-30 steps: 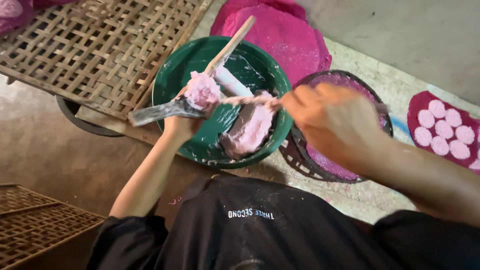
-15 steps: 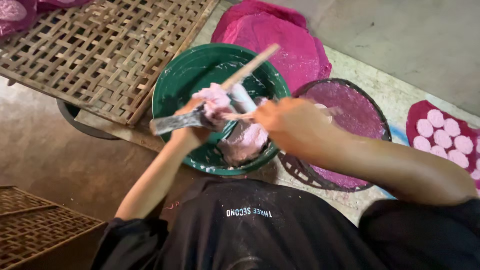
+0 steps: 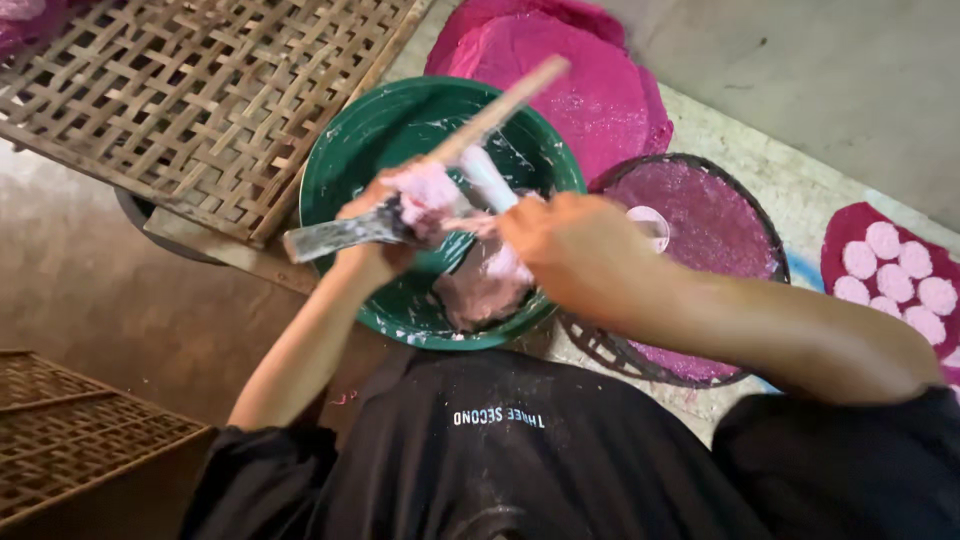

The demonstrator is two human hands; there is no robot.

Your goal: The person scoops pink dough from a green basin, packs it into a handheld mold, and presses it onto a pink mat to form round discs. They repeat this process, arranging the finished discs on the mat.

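Observation:
A green bowl (image 3: pixel 350 170) holds a mass of pale pink dough (image 3: pixel 480 290) and a white cylindrical piece (image 3: pixel 488 175). My left hand (image 3: pixel 375 245) is over the bowl, gripping a flat metal blade (image 3: pixel 330 238) that carries a lump of pink dough (image 3: pixel 430 190). A wooden stick (image 3: pixel 510 100) slants up and to the right from that hand. My right hand (image 3: pixel 565 250) hovers over the bowl's right side, fingers closed on a thin dough-smeared strip that reaches toward the lump. What that strip is stays blurred.
A woven bamboo mat (image 3: pixel 200 100) lies at the upper left, overlapping the bowl's side. Pink cloth (image 3: pixel 600 90) lies behind. A dark round basket tray (image 3: pixel 720 250) with a pink surface stands at right. Pale round discs (image 3: pixel 900 270) sit on pink cloth. Another woven tray (image 3: pixel 70 440) lies at lower left.
My right hand has moved left from over the dark basket tray to over the bowl, close to the lump. My left hand with the blade stayed above the bowl.

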